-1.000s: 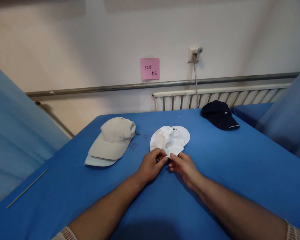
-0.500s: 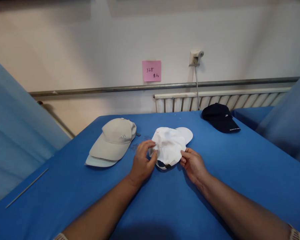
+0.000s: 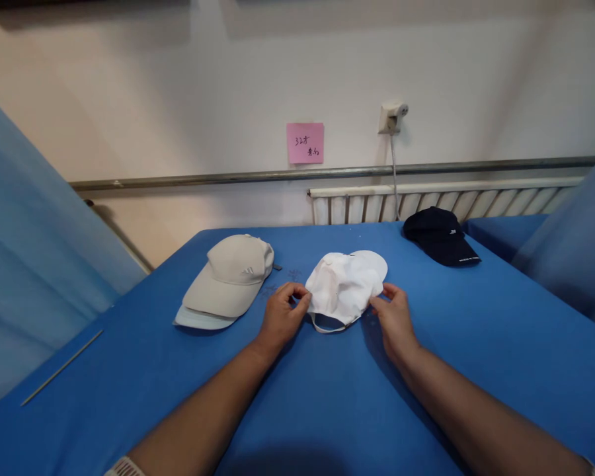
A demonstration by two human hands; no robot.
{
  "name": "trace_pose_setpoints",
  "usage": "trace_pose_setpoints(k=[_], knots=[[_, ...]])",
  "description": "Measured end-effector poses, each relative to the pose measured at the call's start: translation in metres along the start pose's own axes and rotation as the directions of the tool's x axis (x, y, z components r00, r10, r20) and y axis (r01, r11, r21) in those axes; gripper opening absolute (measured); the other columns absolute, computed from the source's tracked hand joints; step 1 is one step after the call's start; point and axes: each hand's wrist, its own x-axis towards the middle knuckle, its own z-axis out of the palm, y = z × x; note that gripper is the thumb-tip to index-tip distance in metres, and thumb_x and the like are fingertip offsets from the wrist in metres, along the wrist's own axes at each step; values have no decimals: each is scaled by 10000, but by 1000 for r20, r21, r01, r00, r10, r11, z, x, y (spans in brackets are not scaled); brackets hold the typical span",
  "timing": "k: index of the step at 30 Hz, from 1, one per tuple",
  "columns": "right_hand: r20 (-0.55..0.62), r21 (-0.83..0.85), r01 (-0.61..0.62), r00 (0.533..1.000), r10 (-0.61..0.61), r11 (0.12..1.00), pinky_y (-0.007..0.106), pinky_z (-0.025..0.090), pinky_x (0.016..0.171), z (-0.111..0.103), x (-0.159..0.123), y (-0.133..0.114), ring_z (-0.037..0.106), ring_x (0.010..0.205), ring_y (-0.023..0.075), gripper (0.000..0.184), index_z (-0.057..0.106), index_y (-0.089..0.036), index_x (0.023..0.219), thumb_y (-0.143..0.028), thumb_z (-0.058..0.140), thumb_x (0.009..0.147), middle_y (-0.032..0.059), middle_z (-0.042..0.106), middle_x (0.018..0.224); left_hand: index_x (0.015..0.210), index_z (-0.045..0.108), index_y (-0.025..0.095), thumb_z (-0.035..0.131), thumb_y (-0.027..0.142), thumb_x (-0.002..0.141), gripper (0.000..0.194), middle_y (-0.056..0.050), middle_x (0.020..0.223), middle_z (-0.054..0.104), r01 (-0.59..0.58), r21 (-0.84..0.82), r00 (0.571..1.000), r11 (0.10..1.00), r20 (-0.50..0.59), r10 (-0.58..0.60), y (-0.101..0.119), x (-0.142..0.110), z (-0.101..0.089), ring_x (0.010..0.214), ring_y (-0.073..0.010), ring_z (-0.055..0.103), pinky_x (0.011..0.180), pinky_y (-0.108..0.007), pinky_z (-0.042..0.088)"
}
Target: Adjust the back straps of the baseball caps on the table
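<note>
White cap (image 3: 344,284) on blue cloth (image 3: 297,390), right of beige cap (image 3: 228,274); crown (image 3: 327,274) creased, back strap (image 3: 322,329) toward person. Left hand (image 3: 280,317) pinching left edge, right hand (image 3: 396,320) pinching opposite edge. Light, even outward tension probably best: smooths fabric, avoids twisting brim (image 3: 374,262).

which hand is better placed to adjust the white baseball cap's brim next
Probably the right hand: it's closer to the brim of the white baseball cap, while the left hand is at the cap's left edge.

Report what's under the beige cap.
Under the beige cap, a pale bluish brim pokes out in front; the rest of that lower item is covered.
</note>
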Motion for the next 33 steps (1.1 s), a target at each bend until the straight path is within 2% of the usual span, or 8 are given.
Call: trace_pose_setpoints(k=[3,7,10,15,21,27,31,33], knots=[[-60,-160,144,986,-156,976,315,496,686,-1,-1,-3,576,869,196,475,493,-210,1144,-265,609,686,77,548,1077,856,636,179,581,305,824,141,-27,839,665,3,17,1000,1000,8,-3,0,-2,2,759,-159,599,715,-288,479],[216,-346,458,888,-405,819,425,455,918,-2,-5,-5,533,1061,246,351,565,-233,1088,-261,603,741,92,512,1174,973,637,185,621,334,807,224,-39,922,657,6,56,998,998,56,-9,-4,-2,10,787,-165,600,731,-300,486],[329,-431,551,833,-444,715,467,420,965,-1,-3,-3,523,1090,272,311,585,-225,1067,-250,605,758,96,551,1119,902,642,195,605,296,812,140,-27,889,649,-38,58,993,998,118,31,-8,-3,16,807,-167,599,735,-294,481],[403,-501,586,809,-428,637,425,450,873,-3,13,0,573,933,249,89,608,-223,868,-243,547,807,67,620,946,796,618,193,571,229,816,63,-11,817,643,-46,42,994,998,104,41,-8,-2,21,764,-151,588,711,-278,466],[407,-394,624,777,-481,675,357,462,776,-11,13,-13,580,806,201,68,572,-220,806,-235,522,849,40,616,860,784,619,185,599,263,802,83,-10,802,649,-20,-3,997,1000,-73,19,-3,2,7,673,-130,553,649,-260,451],[563,-228,739,631,-533,634,339,453,704,-11,-25,-39,571,762,195,65,539,-234,820,-193,525,869,42,602,819,787,649,184,586,320,807,152,-15,791,668,52,-51,996,997,-75,-55,-6,8,-9,674,-146,578,633,-264,461],[653,-109,779,525,-546,617,327,447,670,-9,-46,-48,567,737,191,93,529,-240,812,-159,539,857,35,597,796,792,638,184,568,313,814,149,-28,835,679,24,-62,998,998,-52,-27,-6,9,-11,766,-167,613,703,-279,483],[650,-70,787,502,-571,613,336,458,701,-10,-47,-50,578,777,197,98,541,-240,860,-142,529,859,40,605,827,791,629,185,558,309,819,146,-30,856,678,21,-62,998,998,-56,-25,-7,9,-10,784,-167,616,726,-285,488]])
